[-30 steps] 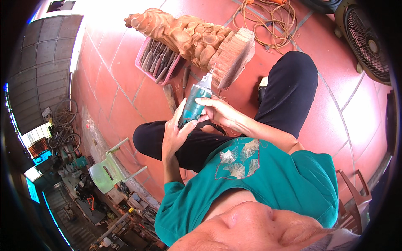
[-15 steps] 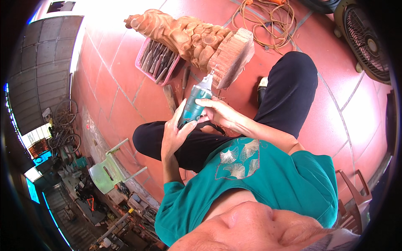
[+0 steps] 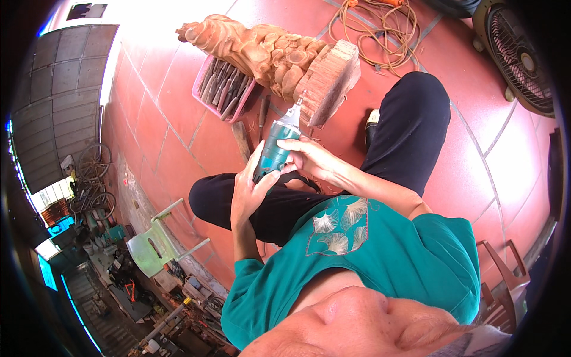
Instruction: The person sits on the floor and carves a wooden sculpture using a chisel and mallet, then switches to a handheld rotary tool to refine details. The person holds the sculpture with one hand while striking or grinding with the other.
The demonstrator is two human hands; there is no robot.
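A teal die grinder [image 3: 273,144] with a silver nose is held between both hands above my lap. Along its left side and lower end, the fingers of my left hand [image 3: 245,189] wrap the body. From the other side my right hand [image 3: 311,158] grips it, thumb laid across the casing. The tool's thin tip points at the flat, rough-cut base of a carved wooden sculpture [image 3: 278,55] lying on its side. Whether the tip touches the wood I cannot tell.
A pink basket [image 3: 199,95] of carving chisels stands beside the sculpture. A dark chisel [image 3: 263,110] and a wooden mallet-like piece [image 3: 241,140] lie on the red tiles. An orange cord [image 3: 380,38] is coiled at far right, near a fan [image 3: 522,59]. A green chair [image 3: 151,247] is at left.
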